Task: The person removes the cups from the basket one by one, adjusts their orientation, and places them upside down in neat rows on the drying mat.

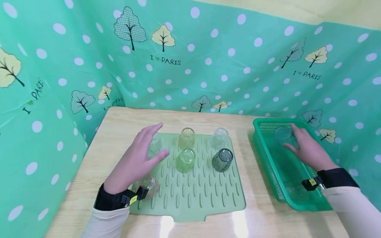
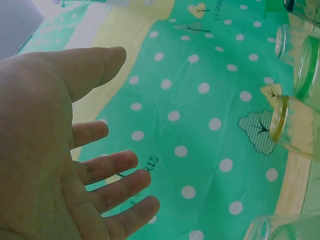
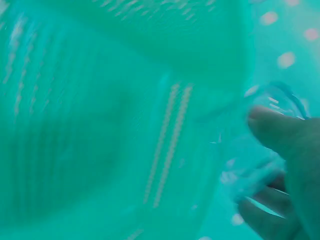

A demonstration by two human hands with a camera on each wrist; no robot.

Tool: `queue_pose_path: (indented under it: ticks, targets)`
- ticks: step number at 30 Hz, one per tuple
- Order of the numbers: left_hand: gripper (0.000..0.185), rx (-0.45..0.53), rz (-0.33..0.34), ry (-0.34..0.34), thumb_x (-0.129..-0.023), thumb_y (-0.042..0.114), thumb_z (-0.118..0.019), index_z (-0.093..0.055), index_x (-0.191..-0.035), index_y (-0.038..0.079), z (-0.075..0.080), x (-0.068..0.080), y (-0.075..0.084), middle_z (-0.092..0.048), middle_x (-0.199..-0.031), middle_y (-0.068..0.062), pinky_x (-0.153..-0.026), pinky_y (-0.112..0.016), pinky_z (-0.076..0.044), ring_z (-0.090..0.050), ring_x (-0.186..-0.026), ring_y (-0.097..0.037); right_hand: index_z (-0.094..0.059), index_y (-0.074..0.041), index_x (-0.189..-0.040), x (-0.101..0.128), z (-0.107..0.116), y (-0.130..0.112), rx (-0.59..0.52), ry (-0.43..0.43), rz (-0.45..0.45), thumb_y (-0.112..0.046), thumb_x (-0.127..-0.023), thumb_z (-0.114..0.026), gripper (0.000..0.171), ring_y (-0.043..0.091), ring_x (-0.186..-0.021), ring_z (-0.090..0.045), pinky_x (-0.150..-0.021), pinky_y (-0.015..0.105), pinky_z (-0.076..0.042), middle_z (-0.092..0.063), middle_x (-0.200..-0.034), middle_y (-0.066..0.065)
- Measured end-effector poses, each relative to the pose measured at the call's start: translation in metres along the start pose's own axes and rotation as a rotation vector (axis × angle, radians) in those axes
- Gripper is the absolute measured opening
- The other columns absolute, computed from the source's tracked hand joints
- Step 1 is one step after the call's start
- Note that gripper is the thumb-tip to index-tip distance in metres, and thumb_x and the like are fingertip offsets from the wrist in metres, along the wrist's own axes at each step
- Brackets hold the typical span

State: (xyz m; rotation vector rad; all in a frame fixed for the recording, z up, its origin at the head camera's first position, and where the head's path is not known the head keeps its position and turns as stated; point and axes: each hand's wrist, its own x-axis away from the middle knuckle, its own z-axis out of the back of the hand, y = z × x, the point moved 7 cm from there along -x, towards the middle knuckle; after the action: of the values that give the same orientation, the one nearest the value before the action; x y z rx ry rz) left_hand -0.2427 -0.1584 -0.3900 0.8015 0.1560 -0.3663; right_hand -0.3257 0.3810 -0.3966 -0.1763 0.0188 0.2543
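Observation:
My left hand (image 1: 137, 158) hovers over the left side of the green drying mat (image 1: 196, 195), fingers spread and nothing in its grasp. Behind its fingers a clear glass (image 1: 155, 145) is partly hidden, and a pinkish glass (image 1: 151, 186) stands by the wrist. Over the far end of the green basket (image 1: 275, 178), my right hand (image 1: 309, 148) grips a clear glass (image 1: 282, 135) between thumb and fingers. The right wrist view shows that glass (image 3: 280, 97) blurred, with the thumb against it.
Bottoms-up on the mat stand a yellow glass (image 1: 186, 140), a green glass (image 1: 185, 162), another clear glass (image 1: 219, 139) and a dark grey glass (image 1: 222, 161). A wooden table (image 1: 250, 218) lies beneath. Polka-dot cloth (image 1: 208, 79) hangs behind and at both sides.

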Motion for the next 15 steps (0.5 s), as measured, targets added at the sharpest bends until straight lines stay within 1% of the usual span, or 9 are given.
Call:
queue_pose_path:
  ticks: [2,3,4,6,8,9,11,12,15]
  targets:
    - [0.081,-0.008,-0.016,0.003,-0.099,0.051,-0.065,-0.023,-0.165,0.030,0.000,0.002,0.006,-0.031,-0.164,-0.002,-0.120,-0.058,-0.032,-0.030,-0.152,-0.026,-0.024,0.009,-0.158,0.003,0.015,-0.020,-0.058,0.143,-0.002,-0.012,-0.098,-0.072,0.080,0.057,-0.117,-0.049,-0.087,0.067,-0.049,-0.042,-0.136,0.040]
    - [0.081,-0.013,-0.024,0.004,-0.099,0.051,-0.065,-0.023,-0.165,0.030,0.001,0.003,0.009,-0.031,-0.164,-0.002,-0.120,-0.058,-0.032,-0.030,-0.152,-0.025,-0.031,0.009,-0.156,0.006,0.021,-0.031,-0.102,0.216,0.011,-0.007,-0.095,-0.074,0.076,0.055,-0.119,-0.048,-0.093,0.061,-0.051,-0.044,-0.135,0.037]
    - [0.082,-0.017,-0.034,0.006,-0.099,0.050,-0.066,-0.023,-0.165,0.029,0.001,0.004,0.012,-0.032,-0.164,-0.001,-0.120,-0.057,-0.033,-0.030,-0.151,-0.025,-0.037,0.008,-0.153,0.010,0.027,-0.043,-0.143,0.285,0.025,-0.002,-0.092,-0.077,0.074,0.053,-0.120,-0.048,-0.098,0.053,-0.053,-0.045,-0.136,0.035]
    - [0.082,-0.023,-0.057,0.009,-0.098,0.049,-0.068,-0.024,-0.164,0.029,0.001,0.004,0.020,-0.033,-0.163,-0.001,-0.120,-0.056,-0.034,-0.032,-0.150,-0.024,-0.044,0.008,-0.147,0.019,0.034,-0.068,-0.214,0.407,0.079,0.006,-0.083,-0.083,0.075,0.047,-0.120,-0.050,-0.103,0.029,-0.052,-0.049,-0.134,0.031]
    - [0.082,-0.031,-0.082,0.015,-0.098,0.047,-0.069,-0.026,-0.164,0.027,0.001,0.006,0.030,-0.035,-0.161,-0.002,-0.119,-0.056,-0.036,-0.034,-0.149,-0.024,-0.049,0.007,-0.141,0.029,0.036,-0.094,-0.268,0.506,0.148,0.013,-0.073,-0.087,0.078,0.040,-0.118,-0.052,-0.100,0.007,-0.045,-0.052,-0.131,0.027]
    - [0.081,-0.028,-0.102,0.018,-0.098,0.045,-0.070,-0.027,-0.164,0.025,0.000,0.006,0.036,-0.036,-0.161,-0.003,-0.119,-0.055,-0.036,-0.035,-0.148,-0.024,-0.049,0.008,-0.140,0.033,0.035,-0.106,-0.291,0.549,0.178,0.015,-0.069,-0.089,0.081,0.037,-0.117,-0.053,-0.098,0.000,-0.039,-0.053,-0.130,0.027]
    - [0.080,-0.015,-0.149,0.009,-0.097,0.041,-0.072,-0.031,-0.162,0.020,-0.005,0.008,0.049,-0.039,-0.160,-0.005,-0.119,-0.055,-0.036,-0.037,-0.147,-0.026,-0.050,0.010,-0.137,0.041,0.031,-0.129,-0.330,0.614,0.236,0.016,-0.065,-0.089,0.083,0.031,-0.115,-0.054,-0.096,0.001,-0.040,-0.055,-0.128,0.027]
    - [0.079,-0.014,-0.175,-0.004,-0.097,0.041,-0.072,-0.032,-0.162,0.019,-0.010,0.010,0.057,-0.040,-0.159,-0.005,-0.119,-0.054,-0.036,-0.038,-0.146,-0.026,-0.050,0.010,-0.137,0.044,0.028,-0.140,-0.355,0.634,0.266,0.015,-0.065,-0.088,0.082,0.028,-0.116,-0.055,-0.096,0.003,-0.042,-0.056,-0.128,0.027]
    - [0.078,-0.006,-0.263,-0.064,-0.096,0.042,-0.072,-0.035,-0.160,0.018,-0.027,0.015,0.081,-0.042,-0.158,-0.003,-0.119,-0.051,-0.038,-0.040,-0.145,-0.024,-0.051,0.011,-0.137,0.052,0.011,-0.170,-0.465,0.643,0.362,0.002,-0.068,-0.085,0.077,0.019,-0.119,-0.056,-0.099,0.010,-0.046,-0.059,-0.130,0.025]
